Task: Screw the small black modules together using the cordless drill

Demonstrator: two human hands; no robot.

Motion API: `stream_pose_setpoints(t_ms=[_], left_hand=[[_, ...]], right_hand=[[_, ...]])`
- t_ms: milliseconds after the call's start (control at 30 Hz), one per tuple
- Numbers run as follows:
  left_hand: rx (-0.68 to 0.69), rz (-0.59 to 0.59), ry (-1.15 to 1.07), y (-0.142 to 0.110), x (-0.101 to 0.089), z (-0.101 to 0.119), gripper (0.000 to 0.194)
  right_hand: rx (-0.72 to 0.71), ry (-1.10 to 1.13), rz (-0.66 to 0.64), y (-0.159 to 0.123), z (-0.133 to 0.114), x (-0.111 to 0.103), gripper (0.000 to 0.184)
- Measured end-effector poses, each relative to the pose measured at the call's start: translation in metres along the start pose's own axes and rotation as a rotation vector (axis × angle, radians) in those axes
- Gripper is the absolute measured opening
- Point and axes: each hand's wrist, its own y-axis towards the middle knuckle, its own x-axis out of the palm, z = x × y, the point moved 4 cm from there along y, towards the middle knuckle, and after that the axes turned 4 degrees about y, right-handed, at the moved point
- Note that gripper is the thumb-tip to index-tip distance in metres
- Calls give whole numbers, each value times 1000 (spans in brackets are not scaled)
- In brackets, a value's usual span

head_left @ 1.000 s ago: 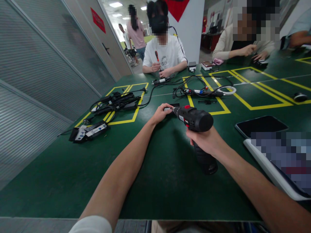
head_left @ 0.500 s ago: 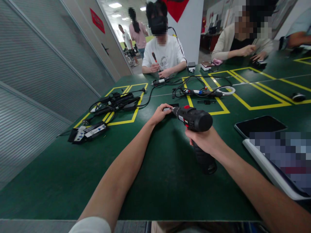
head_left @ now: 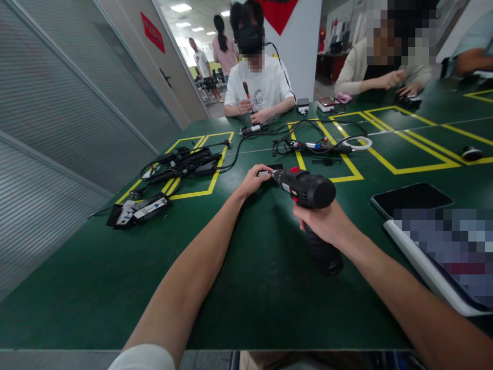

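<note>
Head | drill (head_left: 308,189) in right hand (head_left: 321,220), barrel forward-left | left hand (head_left: 254,181): silver piece (head_left: 264,173)

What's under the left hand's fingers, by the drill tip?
Part of a small pale piece shows beneath the left hand, near the drill. Its rest is covered, so I can't identify it.

Single head-worn view, facing forward and down, across the green table (head_left: 115,288), hands (head_left: 256,181) fairly near

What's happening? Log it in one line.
left hand: holding small part | right hand: gripping drill | drill: pointing toward part | cables: on table
</note>
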Motion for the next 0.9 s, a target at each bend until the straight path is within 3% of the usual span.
stream_pose_setpoints(t_ms=[567, 900], left_hand=[[15, 5, 47, -3, -2, 11, 22], [34, -16, 63, -2, -3, 8, 26]], right_hand=[[-13, -5, 18, 1, 5, 3, 4], [-23, -58, 5, -2, 6, 2, 11]])
